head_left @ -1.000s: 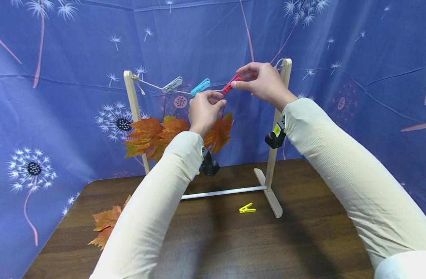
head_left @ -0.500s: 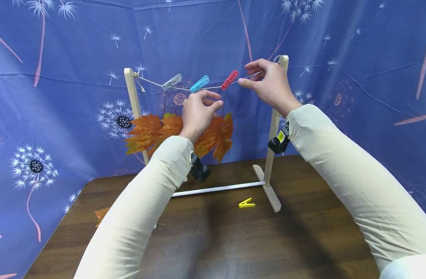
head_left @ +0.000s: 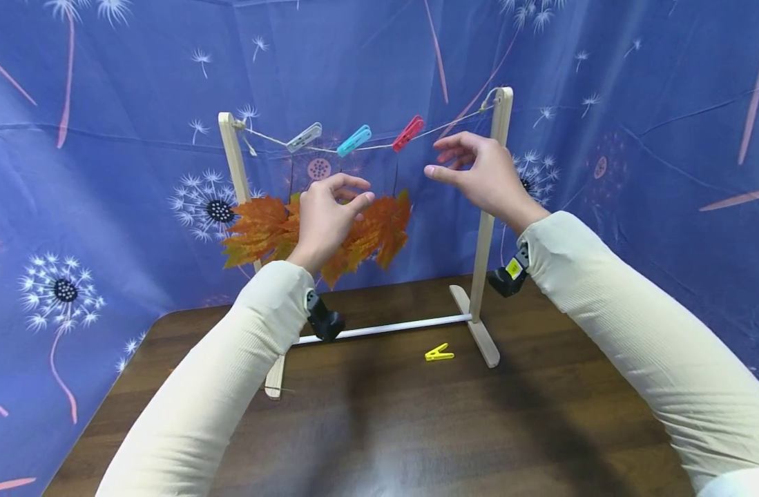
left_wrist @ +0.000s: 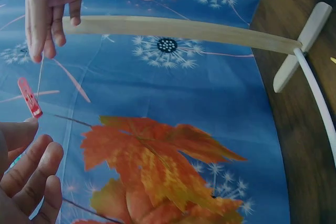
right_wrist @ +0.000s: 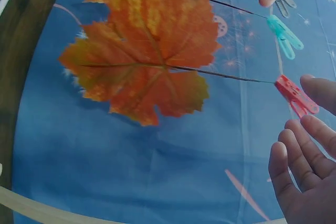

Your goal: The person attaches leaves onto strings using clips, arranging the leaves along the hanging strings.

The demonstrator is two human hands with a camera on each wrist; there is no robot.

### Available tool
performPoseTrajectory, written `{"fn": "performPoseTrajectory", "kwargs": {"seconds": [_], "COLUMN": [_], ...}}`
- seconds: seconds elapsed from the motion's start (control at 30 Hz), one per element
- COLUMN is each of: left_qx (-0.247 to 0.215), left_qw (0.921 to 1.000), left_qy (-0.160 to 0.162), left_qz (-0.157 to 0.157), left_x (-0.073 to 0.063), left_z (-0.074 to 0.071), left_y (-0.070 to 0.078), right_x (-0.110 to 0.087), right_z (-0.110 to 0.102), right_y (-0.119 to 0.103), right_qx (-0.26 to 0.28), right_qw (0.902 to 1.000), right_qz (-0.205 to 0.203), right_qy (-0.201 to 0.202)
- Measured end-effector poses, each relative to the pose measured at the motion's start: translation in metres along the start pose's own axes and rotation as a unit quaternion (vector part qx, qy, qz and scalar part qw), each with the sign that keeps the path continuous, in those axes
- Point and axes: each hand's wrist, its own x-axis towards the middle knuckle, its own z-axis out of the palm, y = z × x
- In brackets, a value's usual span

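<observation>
A red clothespin point(head_left: 407, 133) sits on the string point(head_left: 449, 125), clamped on the stem of an orange leaf point(right_wrist: 152, 66) that hangs below. To its left on the same string are a blue clothespin point(head_left: 354, 140) and a grey clothespin point(head_left: 304, 137), with more orange leaves point(head_left: 257, 224) hanging under them. My left hand point(head_left: 329, 214), fingers loosely bent and holding nothing, is in front of the leaves and below the blue clothespin. My right hand point(head_left: 485, 172) holds nothing either; its fingers are apart, to the right of the red clothespin and below the string.
The string runs between two wooden posts point(head_left: 483, 262) joined low down by a white rod point(head_left: 404, 326). A yellow clothespin point(head_left: 439, 353) lies on the brown table point(head_left: 416, 428) near the right foot. A thin stem point(head_left: 276, 389) crosses the left foot. Behind hangs a blue cloth point(head_left: 354, 62).
My right hand has let go of the red clothespin and moved right and down, off the string. My left hand has drawn down and left, away from the string. The red clothespin stays on it.
</observation>
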Motion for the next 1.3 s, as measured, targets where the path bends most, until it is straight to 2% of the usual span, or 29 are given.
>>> {"fn": "performPoseTrajectory", "kwargs": {"seconds": [0.23, 0.47, 0.7, 1.07, 1.3], "left_qx": [0.004, 0.026, 0.066, 0.118, 0.144], "left_qw": [0.9999, 0.9996, 0.9976, 0.9903, 0.9836], "left_qy": [-0.005, -0.011, -0.017, -0.052, -0.080], "left_qz": [0.015, -0.004, -0.014, -0.051, -0.073], "left_x": [-0.015, -0.034, -0.053, -0.089, -0.108], "left_z": [-0.012, -0.026, -0.039, -0.062, -0.075], "left_y": [-0.017, -0.036, -0.058, -0.105, -0.140], "right_x": [-0.012, -0.030, -0.050, -0.074, -0.092], "right_z": [0.009, 0.022, 0.032, 0.056, 0.072], "right_y": [0.021, 0.041, 0.060, 0.101, 0.122], "right_qx": [0.012, 0.032, 0.037, 0.040, 0.050], "right_qw": [0.9997, 0.9984, 0.9965, 0.9927, 0.9903], "right_qz": [-0.010, -0.008, 0.015, 0.028, 0.036], "right_qy": [-0.017, -0.047, -0.073, -0.110, -0.124]}}
